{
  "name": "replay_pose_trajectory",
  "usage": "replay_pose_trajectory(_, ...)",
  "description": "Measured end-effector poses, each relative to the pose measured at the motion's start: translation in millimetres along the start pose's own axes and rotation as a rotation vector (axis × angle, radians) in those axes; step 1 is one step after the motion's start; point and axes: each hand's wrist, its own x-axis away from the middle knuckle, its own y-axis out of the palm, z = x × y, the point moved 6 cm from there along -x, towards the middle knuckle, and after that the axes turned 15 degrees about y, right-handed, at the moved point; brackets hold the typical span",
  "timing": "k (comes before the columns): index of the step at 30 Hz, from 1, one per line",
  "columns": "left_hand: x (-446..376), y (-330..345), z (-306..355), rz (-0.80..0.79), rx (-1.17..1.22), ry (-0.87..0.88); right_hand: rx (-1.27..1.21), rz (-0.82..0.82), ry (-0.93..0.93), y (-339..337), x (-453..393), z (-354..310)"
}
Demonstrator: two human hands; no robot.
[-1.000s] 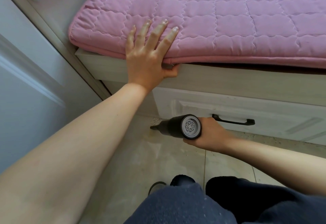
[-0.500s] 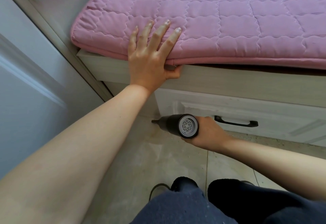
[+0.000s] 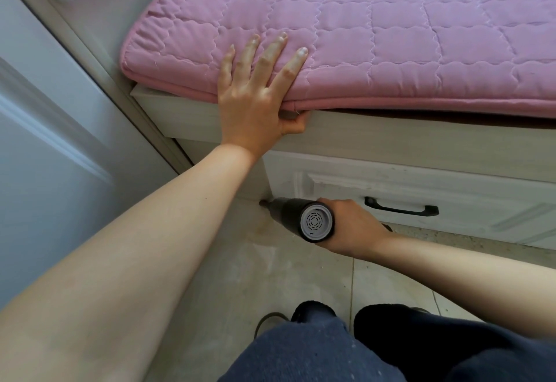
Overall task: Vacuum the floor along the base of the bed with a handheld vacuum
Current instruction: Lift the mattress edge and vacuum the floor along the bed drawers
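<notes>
Right hand [image 3: 353, 225] is gripping vacuum [image 3: 301, 219] tight, nozzle touching floor [image 3: 240, 276] at bed [image 3: 391, 137] base, left of drawer [image 3: 421, 195]. Left hand [image 3: 258, 95] is lying flat, fingers spread, on mattress [image 3: 391, 35] edge. Open floor nearby.

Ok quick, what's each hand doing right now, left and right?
Left hand: open, fingers spread flat on the pink mattress pad, thumb under its edge.
Right hand: closed around the handheld vacuum.

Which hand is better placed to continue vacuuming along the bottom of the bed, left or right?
The right hand. It already grips the handheld vacuum, whose nozzle points at the floor beside the drawer. The left hand is braced flat on the pink mattress pad edge, well above the floor.
</notes>
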Motion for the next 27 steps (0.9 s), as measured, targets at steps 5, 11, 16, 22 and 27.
replay_pose_trajectory(5,0.1,-0.1,0.6,-0.005,0.001,0.0,-0.031,0.004,0.024,-7.6,4.1,7.0)
replay_pose_trajectory(11,0.0,-0.4,1.4,-0.005,0.0,0.0,-0.053,0.014,0.048,-16.8,9.8,10.8)
replay_pose_trajectory(16,-0.2,-0.7,1.1,-0.004,0.004,-0.003,-0.055,0.006,0.087,-21.8,10.7,11.4)
replay_pose_trajectory(22,0.8,0.7,0.9,-0.015,0.0,-0.002,-0.051,-0.018,0.139,-26.8,15.2,11.2)
replay_pose_trajectory(27,1.6,1.3,0.6,-0.021,0.004,-0.002,-0.048,-0.032,0.156,-27.9,19.7,13.9)
